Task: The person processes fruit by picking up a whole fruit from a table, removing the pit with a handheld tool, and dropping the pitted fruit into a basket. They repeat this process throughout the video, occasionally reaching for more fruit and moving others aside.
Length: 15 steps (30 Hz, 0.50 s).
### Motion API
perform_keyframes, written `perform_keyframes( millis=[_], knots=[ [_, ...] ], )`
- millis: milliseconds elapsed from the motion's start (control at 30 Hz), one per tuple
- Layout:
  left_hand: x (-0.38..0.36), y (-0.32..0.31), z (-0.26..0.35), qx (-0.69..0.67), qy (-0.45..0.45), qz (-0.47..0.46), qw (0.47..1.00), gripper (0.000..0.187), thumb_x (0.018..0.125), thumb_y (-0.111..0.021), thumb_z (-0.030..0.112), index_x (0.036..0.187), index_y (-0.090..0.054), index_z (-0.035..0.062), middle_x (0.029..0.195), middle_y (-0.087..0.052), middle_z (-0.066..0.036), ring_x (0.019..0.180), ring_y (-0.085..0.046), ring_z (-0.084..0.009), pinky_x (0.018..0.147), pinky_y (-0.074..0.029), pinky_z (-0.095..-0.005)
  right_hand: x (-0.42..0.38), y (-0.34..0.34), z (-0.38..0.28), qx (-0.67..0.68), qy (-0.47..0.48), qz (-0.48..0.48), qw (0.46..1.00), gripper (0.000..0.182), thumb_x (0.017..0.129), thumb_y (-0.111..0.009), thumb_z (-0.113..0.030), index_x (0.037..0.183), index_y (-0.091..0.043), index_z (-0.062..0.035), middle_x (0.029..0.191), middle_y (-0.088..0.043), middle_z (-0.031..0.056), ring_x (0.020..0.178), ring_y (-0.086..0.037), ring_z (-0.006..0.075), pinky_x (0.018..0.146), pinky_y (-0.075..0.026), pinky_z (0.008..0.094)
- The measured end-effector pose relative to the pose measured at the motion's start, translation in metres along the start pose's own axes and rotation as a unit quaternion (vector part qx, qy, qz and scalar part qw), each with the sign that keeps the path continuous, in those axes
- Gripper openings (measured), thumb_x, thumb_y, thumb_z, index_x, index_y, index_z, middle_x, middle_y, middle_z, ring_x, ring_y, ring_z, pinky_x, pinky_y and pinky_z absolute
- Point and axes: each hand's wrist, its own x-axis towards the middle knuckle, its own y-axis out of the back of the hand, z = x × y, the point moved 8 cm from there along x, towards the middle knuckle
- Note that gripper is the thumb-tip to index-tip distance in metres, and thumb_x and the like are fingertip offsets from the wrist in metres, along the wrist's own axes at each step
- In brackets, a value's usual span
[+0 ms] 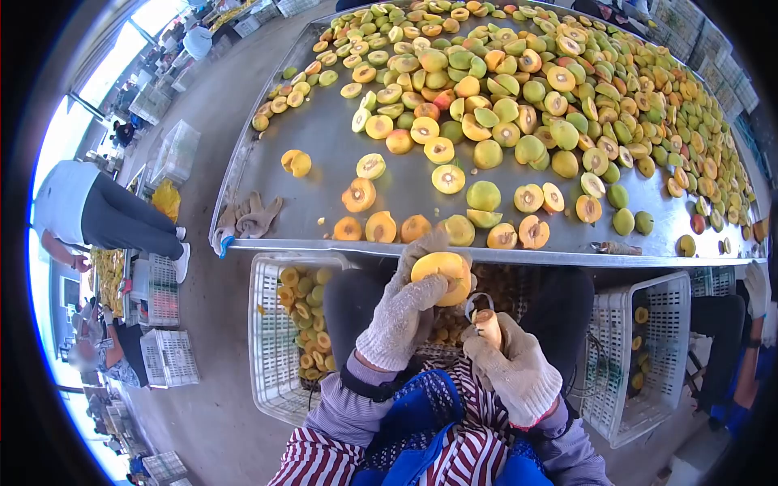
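Note:
My left hand (405,304), in a light knitted work glove, grips a yellow peach half (444,274) above the near edge of the metal table, its fingers and thumb pressed round it. My right hand (515,364), gloved likewise, is closed around the wooden handle of a pitting spoon (486,324), whose curved metal loop points up toward the peach. A small gap shows between the loop and the fruit. Several cut peach halves (381,227) lie along the table's near edge, just beyond my hands.
A large heap of peach halves (519,81) covers the far and right parts of the metal table (316,194). Spare gloves (258,215) lie at its left corner. White crates (263,348) stand beside my legs, one with fruit. Other people (121,206) work at left and right.

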Motion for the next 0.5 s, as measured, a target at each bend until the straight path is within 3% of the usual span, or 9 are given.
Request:
perform_keyframes(
  millis=[67,133,200,233,300,367,400,500],
  knots=[
    [-0.005,0.001,-0.005,-0.042,-0.001,0.007,0.999,0.066,0.091,-0.066,0.038,0.143,-0.043,0.0046,0.127,-0.058,-0.013,0.115,-0.060,-0.0271,0.098,-0.049,-0.0396,-0.002,-0.001,-0.004,0.011,0.022,0.027,0.999,0.029,0.090,-0.071,-0.022,0.110,-0.062,-0.0030,0.082,-0.069,0.0134,0.070,-0.066,0.0200,0.068,-0.051,0.0331],
    [-0.009,0.000,-0.011,-0.071,0.002,-0.001,0.997,0.064,0.093,-0.064,0.039,0.143,-0.043,0.0047,0.130,-0.057,-0.014,0.118,-0.058,-0.0276,0.101,-0.048,-0.0403,-0.003,-0.001,-0.009,0.024,0.045,0.056,0.997,0.031,0.090,-0.072,-0.021,0.112,-0.061,-0.0029,0.082,-0.069,0.0137,0.072,-0.067,0.0197,0.068,-0.051,0.0331],
    [-0.015,-0.006,-0.013,-0.101,0.005,-0.011,0.995,0.062,0.095,-0.061,0.041,0.142,-0.044,0.0047,0.132,-0.056,-0.014,0.121,-0.056,-0.0280,0.104,-0.046,-0.0410,-0.006,0.008,-0.021,-0.008,0.131,0.145,0.981,0.036,0.087,-0.074,-0.018,0.117,-0.060,-0.0035,0.082,-0.070,0.0157,0.073,-0.071,0.0251,0.068,-0.054,0.0345],
    [-0.019,-0.013,-0.011,-0.095,0.008,-0.024,0.995,0.060,0.096,-0.060,0.043,0.141,-0.045,0.0044,0.134,-0.055,-0.014,0.124,-0.054,-0.0284,0.107,-0.044,-0.0419,-0.005,0.008,-0.021,-0.008,0.131,0.147,0.980,0.036,0.087,-0.074,-0.018,0.117,-0.060,-0.0035,0.082,-0.070,0.0157,0.073,-0.071,0.0251,0.068,-0.054,0.0345],
    [-0.026,-0.020,-0.015,-0.091,0.012,-0.038,0.995,0.059,0.097,-0.058,0.044,0.139,-0.045,0.0041,0.137,-0.053,-0.014,0.127,-0.052,-0.0288,0.109,-0.042,-0.0429,-0.011,0.010,-0.040,-0.122,0.236,0.204,0.942,0.040,0.084,-0.076,-0.016,0.118,-0.059,-0.0050,0.082,-0.070,0.0178,0.075,-0.073,0.0319,0.066,-0.056,0.0368],
    [-0.031,-0.025,-0.014,-0.043,0.002,-0.043,0.998,0.049,0.103,-0.052,0.034,0.141,-0.045,0.0035,0.140,-0.052,-0.012,0.126,-0.052,-0.0210,0.110,-0.038,-0.0389,-0.012,0.010,-0.042,-0.145,0.272,0.225,0.924,0.040,0.083,-0.077,-0.015,0.118,-0.059,-0.0061,0.081,-0.070,0.0182,0.074,-0.072,0.0359,0.064,-0.056,0.0387],
    [-0.035,-0.031,-0.010,-0.014,-0.004,-0.031,0.999,0.050,0.101,-0.055,0.037,0.135,-0.042,0.0024,0.138,-0.053,-0.017,0.125,-0.054,-0.0274,0.109,-0.042,-0.0417,-0.015,0.010,-0.046,-0.160,0.293,0.234,0.913,0.037,0.083,-0.077,-0.015,0.115,-0.060,-0.0065,0.079,-0.070,0.0172,0.073,-0.072,0.0350,0.063,-0.056,0.0386],
    [-0.040,-0.037,-0.003,0.102,-0.044,0.019,0.994,0.041,0.101,-0.054,0.027,0.133,-0.044,0.0029,0.131,-0.057,-0.018,0.117,-0.059,-0.0251,0.104,-0.046,-0.0387,-0.020,0.005,-0.048,-0.180,0.309,0.214,0.909,0.029,0.082,-0.076,-0.014,0.107,-0.062,-0.0075,0.076,-0.069,0.0159,0.070,-0.071,0.0341,0.061,-0.056,0.0382]
  ],
)
